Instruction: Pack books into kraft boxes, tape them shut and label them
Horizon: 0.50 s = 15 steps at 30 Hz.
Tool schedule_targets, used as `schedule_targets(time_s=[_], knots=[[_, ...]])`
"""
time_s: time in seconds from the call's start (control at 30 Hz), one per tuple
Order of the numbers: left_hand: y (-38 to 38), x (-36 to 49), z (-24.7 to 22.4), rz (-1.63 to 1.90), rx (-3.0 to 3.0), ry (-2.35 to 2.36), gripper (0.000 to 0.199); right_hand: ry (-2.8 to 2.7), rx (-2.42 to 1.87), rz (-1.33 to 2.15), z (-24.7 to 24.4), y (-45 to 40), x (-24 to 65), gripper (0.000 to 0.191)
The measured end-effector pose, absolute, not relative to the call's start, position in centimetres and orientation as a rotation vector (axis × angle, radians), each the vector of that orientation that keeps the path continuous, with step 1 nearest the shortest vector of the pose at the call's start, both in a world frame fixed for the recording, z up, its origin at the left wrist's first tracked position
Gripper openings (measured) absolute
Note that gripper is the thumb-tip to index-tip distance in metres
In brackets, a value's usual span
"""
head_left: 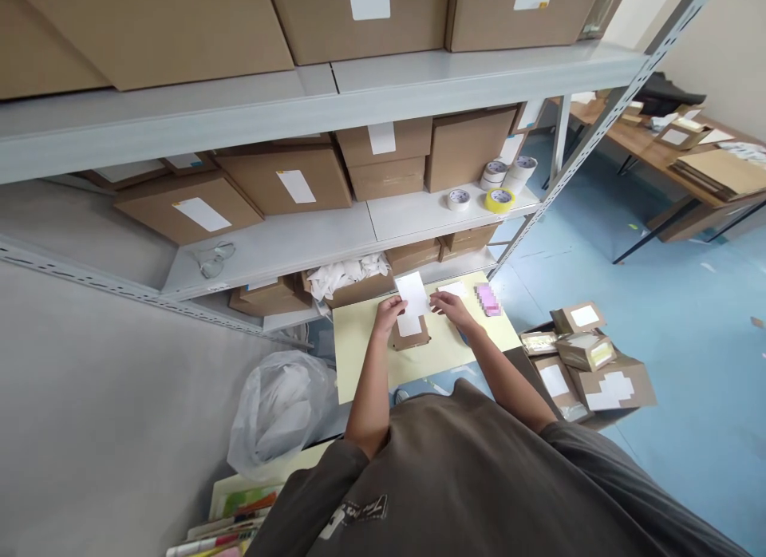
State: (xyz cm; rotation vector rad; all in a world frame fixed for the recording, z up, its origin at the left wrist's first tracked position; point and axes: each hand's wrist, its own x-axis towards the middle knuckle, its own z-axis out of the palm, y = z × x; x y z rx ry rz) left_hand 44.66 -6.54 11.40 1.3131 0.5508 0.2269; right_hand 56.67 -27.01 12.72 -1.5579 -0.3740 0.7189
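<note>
A white paper label (412,289) is held up over the pale yellow tabletop (354,341). My left hand (389,314) pinches its left edge between thumb and fingers. At its right edge, the closed fingertips of my right hand (450,308) grip the paper. Below the label lies a small brown cardboard box (412,338) with a white patch on its top, partly covered from view by the label. Another white slip (453,290) rests on the table beyond my right hand, and a pink item (487,299), blurred out, lies to its right.
Metal shelving (281,246) with cardboard boxes rises in front. Tape rolls (499,199) and glasses (215,258) sit on its middle shelf. A plastic bag (284,413) stands at left; a bin of small boxes (583,365) at right. Farther right is a wooden table (652,146).
</note>
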Motion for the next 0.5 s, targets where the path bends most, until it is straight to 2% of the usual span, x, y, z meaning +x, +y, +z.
schedule_targets(time_s=[0.3, 0.5], knots=[[-7.7, 44.8, 13.6, 0.38, 1.323, 0.605, 0.043, -0.417, -1.393, 0.788, 13.8, -28.9, 55.4, 0.03], [-8.4, 44.7, 13.8, 0.4, 1.311, 0.612, 0.042, -0.462, -1.382, 0.793, 14.5, -28.8, 55.9, 0.031]])
